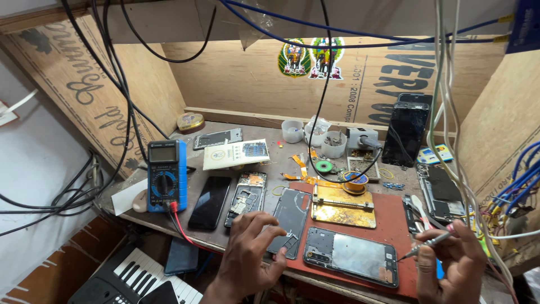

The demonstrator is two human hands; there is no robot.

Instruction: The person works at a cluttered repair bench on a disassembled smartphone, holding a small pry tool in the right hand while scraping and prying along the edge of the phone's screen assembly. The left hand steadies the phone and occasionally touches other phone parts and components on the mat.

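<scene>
The bench [281, 163] carries a blue multimeter [166, 175] at the left, with a black phone [210, 202] and an opened phone [247, 198] beside it. A red mat [394, 225] lies near right, and three white cups [313, 135] stand at the far edge.

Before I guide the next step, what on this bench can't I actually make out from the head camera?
- The lower end of the dark back cover: hidden under the left hand.
- The tool tip held by the right hand: too thin to tell whether it touches the phone frame.
- The multimeter display: too small to read.
- The keyboard: cut off by the bottom edge.
- The small cups' contents: too small to tell.
</scene>
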